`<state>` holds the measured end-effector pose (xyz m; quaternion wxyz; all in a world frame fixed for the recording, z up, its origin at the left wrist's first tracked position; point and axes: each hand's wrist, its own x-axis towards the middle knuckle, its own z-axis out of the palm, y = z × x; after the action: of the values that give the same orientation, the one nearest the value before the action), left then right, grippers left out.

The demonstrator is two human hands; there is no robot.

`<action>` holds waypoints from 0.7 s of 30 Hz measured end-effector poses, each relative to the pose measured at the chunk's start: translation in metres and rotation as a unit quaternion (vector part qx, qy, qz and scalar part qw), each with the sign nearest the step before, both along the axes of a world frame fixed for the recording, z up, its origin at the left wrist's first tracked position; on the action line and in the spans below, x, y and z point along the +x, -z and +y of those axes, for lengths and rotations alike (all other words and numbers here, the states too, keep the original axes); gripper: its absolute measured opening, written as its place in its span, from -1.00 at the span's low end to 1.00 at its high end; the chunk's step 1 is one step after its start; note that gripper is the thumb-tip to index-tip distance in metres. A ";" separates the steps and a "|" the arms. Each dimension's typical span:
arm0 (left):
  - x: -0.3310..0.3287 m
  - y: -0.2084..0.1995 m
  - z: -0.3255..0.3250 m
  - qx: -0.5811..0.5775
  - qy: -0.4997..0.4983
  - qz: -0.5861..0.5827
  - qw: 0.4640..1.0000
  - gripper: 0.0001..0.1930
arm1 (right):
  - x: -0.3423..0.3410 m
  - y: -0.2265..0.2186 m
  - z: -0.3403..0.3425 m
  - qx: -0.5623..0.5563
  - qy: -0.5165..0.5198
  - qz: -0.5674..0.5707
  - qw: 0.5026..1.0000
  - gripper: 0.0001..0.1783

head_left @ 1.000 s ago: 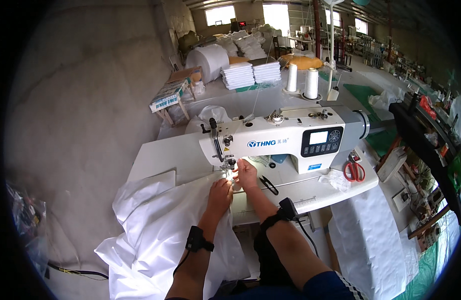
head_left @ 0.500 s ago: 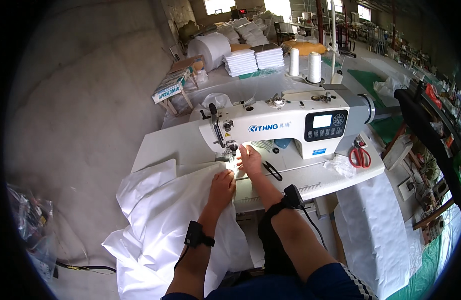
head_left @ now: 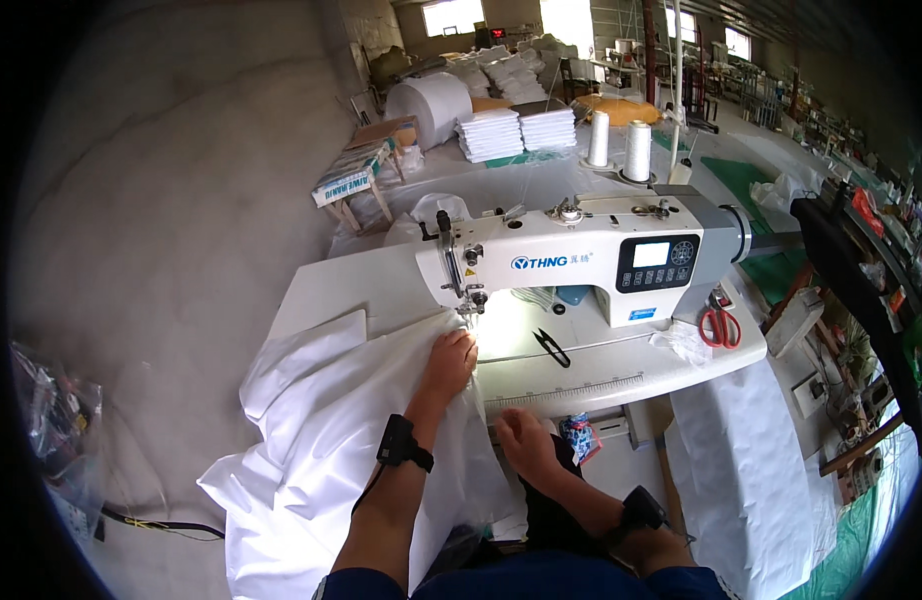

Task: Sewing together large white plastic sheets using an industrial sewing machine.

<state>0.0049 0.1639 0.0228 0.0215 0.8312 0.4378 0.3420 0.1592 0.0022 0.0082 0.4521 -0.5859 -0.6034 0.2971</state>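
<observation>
A white sewing machine stands on a pale table, its lamp lighting the needle area. Under the needle end lies a large white fabric sheet, draped in folds over the table's left front. My left hand is on the sheet just in front of the presser foot, fingers bunched on the material. Below the table's front edge, beside the sheet's right side, is my right hand. Its fingers are curled in; what they hold, if anything, is hidden.
Black thread snips lie on the table right of the needle. Red-handled scissors and a crumpled white scrap are further right. Thread cones stand behind the machine. A white sheet hangs at the right.
My right hand has left the needle area and come down toward me, below the table's front edge. My left hand stays on the sheet near the needle. The view has shifted slightly.
</observation>
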 end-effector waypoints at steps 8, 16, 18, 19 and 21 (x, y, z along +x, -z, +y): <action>-0.086 -0.013 -0.109 -0.036 -0.414 0.100 0.904 -0.64 | 0.020 0.095 -0.054 -0.308 -0.378 0.209 0.848 -0.21; -0.164 -0.037 -0.021 -0.132 -0.336 0.100 0.927 -0.60 | -0.068 0.090 -0.031 -0.278 -0.529 0.100 0.796 -0.17; -0.185 -0.029 0.018 -0.133 -0.261 0.096 0.951 -0.59 | -0.118 0.103 -0.030 -0.113 -0.525 0.204 0.819 -0.41; -0.181 -0.036 0.031 -0.121 -0.210 0.083 0.967 -0.64 | -0.133 0.088 -0.036 0.013 -0.480 0.227 0.847 -0.60; -0.212 -0.021 0.070 -0.165 -0.129 0.084 0.974 -0.57 | -0.154 0.045 -0.040 -0.135 -0.472 0.245 0.836 -0.48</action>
<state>-0.2073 0.2334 0.0439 0.0770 0.7787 0.5917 0.1942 0.0051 -0.0376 -0.0371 0.3064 -0.1932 -0.6307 0.6864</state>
